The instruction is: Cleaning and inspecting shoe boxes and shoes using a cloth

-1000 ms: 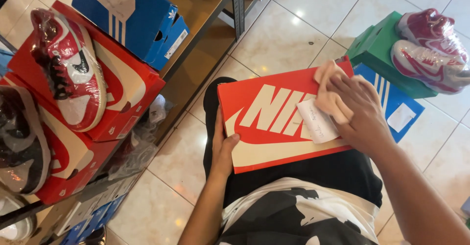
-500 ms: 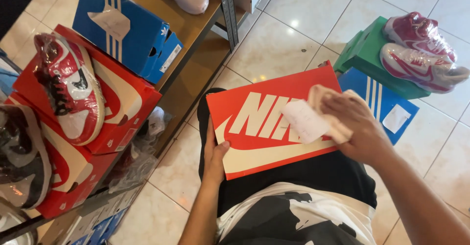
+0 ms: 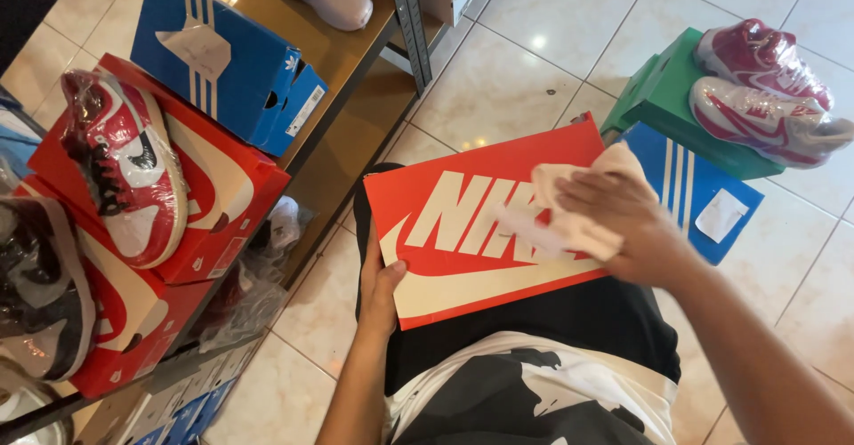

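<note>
Both hands on red box (image 3: 463,232); right hand (image 3: 636,227) w/ cloth (image 3: 569,209) slid leftward (mid-lid).

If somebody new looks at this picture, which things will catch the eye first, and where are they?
In the middle, a big red shoe box lies on the person's lap; the left hand grips its near edge and the right hand presses a pale cloth on its lid. On the left shelf, a plastic-wrapped red and white sneaker rests on red boxes. At upper right, two wrapped red sneakers sit on a green box.

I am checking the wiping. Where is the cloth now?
In the head view, the beige cloth lies under the right hand, on the right part of the red shoebox lid.
</note>
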